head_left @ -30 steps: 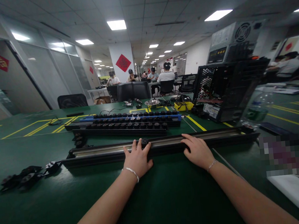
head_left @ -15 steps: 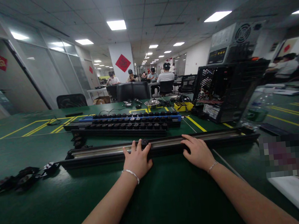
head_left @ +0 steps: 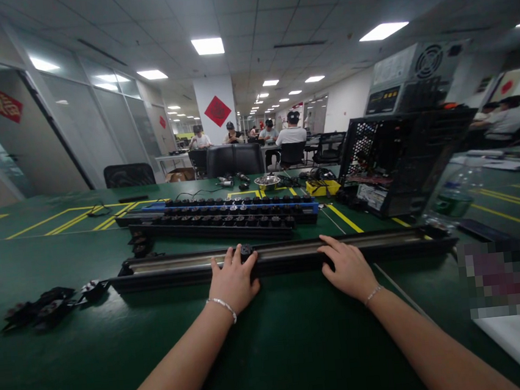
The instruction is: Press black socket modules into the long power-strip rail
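Observation:
A long black trough-shaped strip housing (head_left: 289, 262) with a pale metal strip inside lies crosswise in front of me. My left hand (head_left: 234, 278) rests on its left-middle part, fingers spread over the near wall. A small black round module (head_left: 247, 251), probably a socket insert, sits in the channel at my left fingertips; my fingers partly hide it. Further right, my right hand (head_left: 350, 267) lies open on the same housing, fingers bent slightly over its edge, with nothing visible in it. Just behind stand strips (head_left: 217, 223) filled with rows of similar black modules.
Loose black modules (head_left: 54, 307) lie at the left. An open computer case (head_left: 408, 162) carries power supplies (head_left: 409, 76) at the right, beside a clear bottle (head_left: 453, 195). A metal bowl (head_left: 267, 182) and a yellow tray (head_left: 322, 188) stand behind. People sit at far tables.
My left hand and the black module have shifted slightly left along the housing. My right hand stays about where it was on it. The whole view has tilted a little.

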{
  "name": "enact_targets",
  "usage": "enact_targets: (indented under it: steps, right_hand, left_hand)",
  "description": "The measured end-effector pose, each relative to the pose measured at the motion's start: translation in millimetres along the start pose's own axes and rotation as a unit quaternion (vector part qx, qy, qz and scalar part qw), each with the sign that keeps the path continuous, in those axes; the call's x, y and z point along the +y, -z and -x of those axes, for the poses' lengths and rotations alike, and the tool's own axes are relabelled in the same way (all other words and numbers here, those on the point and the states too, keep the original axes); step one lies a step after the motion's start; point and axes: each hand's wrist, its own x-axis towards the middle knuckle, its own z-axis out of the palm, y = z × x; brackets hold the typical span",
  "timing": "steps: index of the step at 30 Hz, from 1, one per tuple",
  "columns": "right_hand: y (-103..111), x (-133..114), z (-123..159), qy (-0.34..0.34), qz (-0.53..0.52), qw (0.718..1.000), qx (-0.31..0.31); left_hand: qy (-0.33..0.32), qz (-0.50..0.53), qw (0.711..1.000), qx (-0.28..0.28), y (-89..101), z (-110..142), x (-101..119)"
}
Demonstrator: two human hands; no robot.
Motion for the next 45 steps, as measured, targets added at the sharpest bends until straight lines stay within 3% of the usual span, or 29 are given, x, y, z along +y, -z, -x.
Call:
enact_targets:
  steps: [5, 15, 32, 45]
  right_hand:
    - [-0.2, 0.1, 0.5, 0.001, -0.003, 1.0, 0.001]
    - [-3.0, 0.4, 0.5, 0.004, 0.02, 1.0, 0.003]
    - [-0.9, 0.3, 1.2, 0.004, 0.012, 1.0, -0.003]
    - [-7.7, 4.6, 2.0, 0.016, 0.017, 1.0, 0.017]
  left_hand:
    - [-0.006, -0.017, 1.0, 0.02, -1.7, 1.0, -4.5]
    - [-0.014, -0.052, 0.998, 0.015, -1.7, 8.3, -38.1]
    - [0.001, -0.058, 0.998, -0.022, 3.3, 13.1, -58.5]
    - [0.01, -0.056, 0.998, -0.012, 1.9, 16.9, -75.2]
